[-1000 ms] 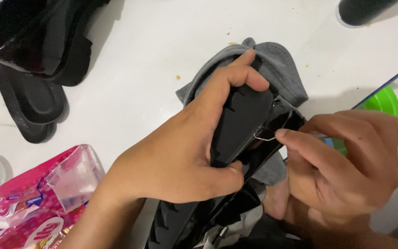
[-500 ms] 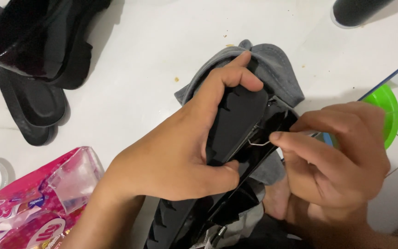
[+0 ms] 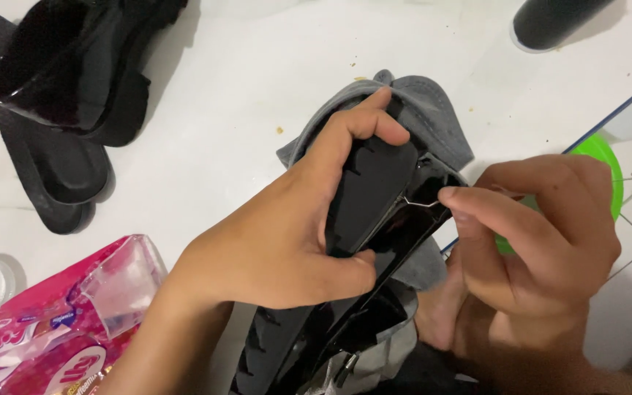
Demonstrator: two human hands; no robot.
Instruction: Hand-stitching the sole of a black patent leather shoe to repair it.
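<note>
Left hand: my left hand (image 3: 272,241) wraps the black shoe sole (image 3: 371,190), pressing it against the upper over a grey cloth (image 3: 433,117).
Right hand: my right hand (image 3: 543,241) pinches a bent needle (image 3: 422,201) at the seam.
Progress: stitching looks partway along the edge; I cannot tell how much remains.
Around: second black shoe (image 3: 53,95) upper left, pink packet (image 3: 45,329) lower left, green lid (image 3: 601,164) right; nothing blocks the seam.

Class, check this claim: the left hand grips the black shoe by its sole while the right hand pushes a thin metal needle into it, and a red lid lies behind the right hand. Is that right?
Not quite. The lid behind the right hand is bright green, not red, as the head view shows. The rest holds: the left hand grips the black shoe by its sole while the right hand pushes a thin metal needle into it.
</note>
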